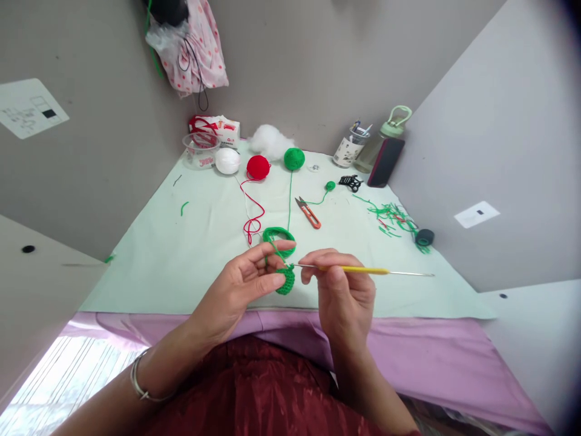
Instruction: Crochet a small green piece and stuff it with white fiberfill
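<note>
While in right grip (344, 290), one hook (363, 270)

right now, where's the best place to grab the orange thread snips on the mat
Grip the thread snips by the orange handle end, pinching its two sides, coming from the near right. They lie flat with the blades pointing away and left, where a strand from the small green yarn ball lies, so the handle is the blunt, closer end.

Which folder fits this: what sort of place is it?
Probably a partitioned craft desk: red yarn ball, snips, crochet hook in the right hand, green crochet piece in the left hand.
</note>
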The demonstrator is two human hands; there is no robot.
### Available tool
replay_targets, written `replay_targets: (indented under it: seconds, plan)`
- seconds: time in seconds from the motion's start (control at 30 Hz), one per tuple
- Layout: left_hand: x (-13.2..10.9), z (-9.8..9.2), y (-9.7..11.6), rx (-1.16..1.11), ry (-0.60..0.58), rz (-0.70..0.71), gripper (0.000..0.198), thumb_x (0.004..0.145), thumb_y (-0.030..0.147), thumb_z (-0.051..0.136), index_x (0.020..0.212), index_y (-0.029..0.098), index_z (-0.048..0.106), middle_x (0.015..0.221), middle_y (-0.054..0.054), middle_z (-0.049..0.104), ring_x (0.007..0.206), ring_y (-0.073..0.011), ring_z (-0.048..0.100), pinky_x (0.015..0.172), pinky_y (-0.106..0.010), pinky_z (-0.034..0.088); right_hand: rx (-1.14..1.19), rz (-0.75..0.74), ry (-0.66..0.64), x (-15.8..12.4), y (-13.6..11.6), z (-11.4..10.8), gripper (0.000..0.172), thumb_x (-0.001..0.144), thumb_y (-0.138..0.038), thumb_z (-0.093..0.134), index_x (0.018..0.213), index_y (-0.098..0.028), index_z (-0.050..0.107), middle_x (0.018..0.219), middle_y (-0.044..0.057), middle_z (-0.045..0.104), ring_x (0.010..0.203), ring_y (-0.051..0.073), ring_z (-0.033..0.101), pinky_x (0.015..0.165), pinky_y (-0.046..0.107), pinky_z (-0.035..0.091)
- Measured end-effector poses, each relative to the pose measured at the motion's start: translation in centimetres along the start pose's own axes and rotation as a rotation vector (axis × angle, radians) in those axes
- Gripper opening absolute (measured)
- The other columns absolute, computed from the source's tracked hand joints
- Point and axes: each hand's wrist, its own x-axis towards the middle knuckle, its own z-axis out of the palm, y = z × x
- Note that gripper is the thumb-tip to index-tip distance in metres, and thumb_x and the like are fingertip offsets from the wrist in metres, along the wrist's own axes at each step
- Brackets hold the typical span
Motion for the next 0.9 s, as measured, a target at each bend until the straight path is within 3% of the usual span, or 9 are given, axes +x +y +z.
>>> replay_targets:
  seconds: [0.17, 0.27, 0.47, 0.73, 0.9]
  plan:
    - [0.08, -0.36, -0.31, 0.0, -0.093, 0.021, 0.046, 0.087, 0.025, 0.084, 0.132, 0.032, 0.076, 0.092, 0.0, 0.066, 0.088, -0.0134, 0.062, 0.092, -0.029, 0.052, 0.02, 0.043, -0.082, -0.15, 0.39, -0.18, 0.018, 0.105, -0.028, 0.063, 0.107, -0.028, 0.081, 0.1, 0.005, 0.078, 0.086, 0.017, 0.068, 0.072, 0.032, 0.055]
    - [0.13, -0.48, -0.44, -0.008, -0.105, 0.024, 0.053, 0.089, 0.024, 0.083, 0.14, 0.033, 0.07, 0.1, -0.001, 0.069, 0.099, -0.0156, 0.065, 0.093, -0.029, 0.051, -0.012, 0.021, -0.114, -0.18, 0.26, -0.43, 0.015, 0.101, -0.024, 0.069, 0.107, -0.029, 0.082, 0.1, 0.005, 0.079, 0.092, 0.019, 0.069, 0.072, 0.032, 0.055]
    - [0.0, -0.74, -0.41, 0.008, -0.111, 0.013, 0.069, 0.09, 0.024, 0.082, 0.153, 0.035, 0.055, 0.099, 0.0, 0.067, 0.097, -0.0147, 0.065, 0.088, -0.028, 0.05, -0.08, 0.023, -0.115, -0.27, 0.14, -0.83, 0.015, 0.1, -0.024, 0.071, 0.107, -0.029, 0.083, 0.099, 0.005, 0.079, 0.09, 0.02, 0.07, 0.076, 0.035, 0.056]
    - [0.07, -0.8, -0.31, 0.044, -0.149, -0.001, 0.056, 0.09, 0.025, 0.081, 0.143, 0.031, 0.064, 0.103, -0.002, 0.067, 0.099, -0.0159, 0.064, 0.092, -0.03, 0.05, -0.089, -0.006, -0.124, -0.26, 0.05, -0.61, 0.017, 0.101, -0.026, 0.068, 0.107, -0.03, 0.083, 0.1, 0.005, 0.081, 0.092, 0.02, 0.072, 0.075, 0.034, 0.058]
    - [0.09, -0.61, 0.0, 0.067, -0.102, 0.03, 0.054, 0.089, 0.024, 0.081, 0.14, 0.03, 0.066, 0.101, -0.001, 0.064, 0.1, -0.0171, 0.061, 0.09, -0.029, 0.049, 0.012, 0.028, -0.087, -0.05, 0.09, -0.6, 0.018, 0.102, -0.025, 0.066, 0.106, -0.03, 0.083, 0.096, 0.004, 0.08, 0.076, 0.016, 0.069, 0.069, 0.033, 0.056]
